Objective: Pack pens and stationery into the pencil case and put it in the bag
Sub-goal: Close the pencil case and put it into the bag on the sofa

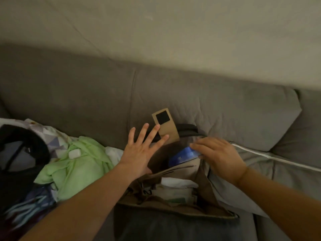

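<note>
Green cloth (76, 164) lies crumpled at the far left of the grey sofa (86, 94), a small white box (74, 153) on top of it. Next I see my left hand (139, 152), flat, fingers spread wide, holding nothing, its heel against the bag's (175, 206) brown rim. Its fingertips overlap a tan card with a black square (165, 125) standing at the bag's far edge. Inside the open bag sits the blue pencil case (182, 154), glossy and half sunk. My right hand (217, 155) curls over its right end; grip blurred, I cannot tell how tight.
</note>
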`<state>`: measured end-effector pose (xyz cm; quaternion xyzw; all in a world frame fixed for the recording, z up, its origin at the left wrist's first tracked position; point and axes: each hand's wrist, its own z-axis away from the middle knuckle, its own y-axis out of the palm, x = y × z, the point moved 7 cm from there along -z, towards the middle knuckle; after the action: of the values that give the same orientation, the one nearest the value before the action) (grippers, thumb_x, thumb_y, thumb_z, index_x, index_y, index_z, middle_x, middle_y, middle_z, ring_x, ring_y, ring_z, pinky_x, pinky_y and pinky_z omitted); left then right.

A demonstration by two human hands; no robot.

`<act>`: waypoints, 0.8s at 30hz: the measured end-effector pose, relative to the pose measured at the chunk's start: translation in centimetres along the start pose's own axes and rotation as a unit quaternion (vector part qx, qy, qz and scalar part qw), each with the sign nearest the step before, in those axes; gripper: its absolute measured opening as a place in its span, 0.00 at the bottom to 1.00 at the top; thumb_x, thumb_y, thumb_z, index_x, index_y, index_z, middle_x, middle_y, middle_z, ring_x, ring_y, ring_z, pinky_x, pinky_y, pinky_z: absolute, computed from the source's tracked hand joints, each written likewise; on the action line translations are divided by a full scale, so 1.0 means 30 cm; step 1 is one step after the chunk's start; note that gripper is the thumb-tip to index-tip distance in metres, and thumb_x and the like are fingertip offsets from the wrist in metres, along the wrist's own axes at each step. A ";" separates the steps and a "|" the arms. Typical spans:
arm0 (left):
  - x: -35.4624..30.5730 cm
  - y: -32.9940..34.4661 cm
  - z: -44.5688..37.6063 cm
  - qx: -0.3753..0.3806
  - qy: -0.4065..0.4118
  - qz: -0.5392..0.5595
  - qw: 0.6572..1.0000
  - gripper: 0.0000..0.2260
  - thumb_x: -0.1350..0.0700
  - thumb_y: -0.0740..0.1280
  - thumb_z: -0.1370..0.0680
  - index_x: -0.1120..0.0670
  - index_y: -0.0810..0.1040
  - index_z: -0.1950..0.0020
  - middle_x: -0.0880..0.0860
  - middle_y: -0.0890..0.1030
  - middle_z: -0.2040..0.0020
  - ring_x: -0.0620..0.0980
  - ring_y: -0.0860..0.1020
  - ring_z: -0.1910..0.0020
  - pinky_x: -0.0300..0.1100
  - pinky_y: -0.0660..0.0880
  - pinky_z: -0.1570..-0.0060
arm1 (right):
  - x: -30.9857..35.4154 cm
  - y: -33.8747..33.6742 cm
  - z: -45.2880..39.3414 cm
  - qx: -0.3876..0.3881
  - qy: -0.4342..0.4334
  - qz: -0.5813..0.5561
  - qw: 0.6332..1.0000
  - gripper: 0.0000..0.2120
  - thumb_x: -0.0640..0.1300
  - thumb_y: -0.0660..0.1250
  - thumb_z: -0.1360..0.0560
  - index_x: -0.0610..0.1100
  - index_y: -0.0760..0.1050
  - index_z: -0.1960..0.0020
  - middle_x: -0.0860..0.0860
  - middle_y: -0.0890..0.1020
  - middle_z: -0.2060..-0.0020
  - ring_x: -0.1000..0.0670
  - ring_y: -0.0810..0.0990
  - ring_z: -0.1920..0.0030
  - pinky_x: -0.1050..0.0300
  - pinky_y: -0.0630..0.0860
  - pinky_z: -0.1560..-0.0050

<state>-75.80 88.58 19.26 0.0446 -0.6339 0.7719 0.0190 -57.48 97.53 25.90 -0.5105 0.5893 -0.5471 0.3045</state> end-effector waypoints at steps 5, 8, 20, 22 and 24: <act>0.014 0.004 0.015 -0.007 -0.004 0.004 1.000 0.59 0.34 0.74 0.38 0.41 0.31 0.25 0.55 0.35 0.22 0.64 0.40 0.24 0.68 0.40 0.31 | -0.033 0.268 -0.043 0.206 0.063 0.065 0.974 0.29 0.46 0.72 0.29 0.52 0.69 0.29 0.49 0.77 0.36 0.46 0.77 0.39 0.51 0.72 0.39; 0.016 0.015 0.015 -0.015 0.004 0.012 1.000 0.59 0.35 0.74 0.38 0.41 0.33 0.25 0.55 0.35 0.22 0.64 0.40 0.24 0.68 0.40 0.32 | -0.060 0.402 -0.001 0.330 0.134 0.062 0.932 0.22 0.46 0.59 0.21 0.53 0.65 0.27 0.47 0.70 0.30 0.43 0.68 0.31 0.50 0.65 0.32; 0.015 0.018 0.012 -0.037 0.046 0.012 0.998 0.55 0.37 0.73 0.35 0.41 0.34 0.24 0.56 0.33 0.23 0.61 0.40 0.23 0.67 0.38 0.32 | -0.047 0.114 -0.107 -0.123 0.463 -0.410 0.776 0.12 0.48 0.62 0.22 0.50 0.73 0.39 0.49 0.82 0.66 0.54 0.78 0.69 0.60 0.76 0.67; 0.010 0.015 0.020 -0.052 0.052 0.004 0.997 0.55 0.38 0.74 0.35 0.42 0.37 0.23 0.56 0.37 0.22 0.61 0.45 0.23 0.67 0.42 0.32 | -0.023 0.119 -0.198 -0.033 0.488 -0.499 0.716 0.17 0.58 0.54 0.20 0.50 0.71 0.39 0.46 0.81 0.70 0.52 0.76 0.76 0.60 0.71 0.75; 0.005 0.006 0.028 -0.060 0.054 0.008 0.997 0.53 0.38 0.74 0.35 0.43 0.40 0.22 0.57 0.41 0.21 0.61 0.49 0.23 0.68 0.46 0.31 | 0.029 0.146 -0.243 0.079 0.475 -0.561 0.674 0.27 0.65 0.44 0.22 0.48 0.73 0.48 0.43 0.84 0.65 0.49 0.79 0.73 0.58 0.72 0.73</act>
<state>-75.94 87.72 19.25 -0.0032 -0.6773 0.7340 0.0494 -65.59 98.63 23.47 -0.3902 0.2123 -0.8283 -0.3414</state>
